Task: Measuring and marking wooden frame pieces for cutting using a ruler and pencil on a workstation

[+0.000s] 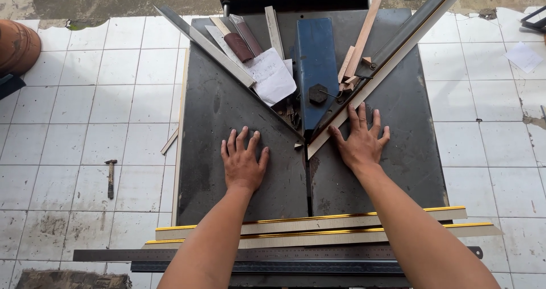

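The left hand (243, 162) is laid flat with fingers spread, holding nothing, on the dark saw table (227, 169), while the right hand (360, 144), likewise spread, is pressed against the near end of the gold-edged moulding strip (392, 53) that runs diagonally to the far right.

Daylight was even and soft, no hard shadows anywhere. The white floor tiles (85, 95) glared a touch, the dark saw table (239, 169) soaked light up. Focus was crisp throughout; straight edges bowed slightly toward the frame's corners.
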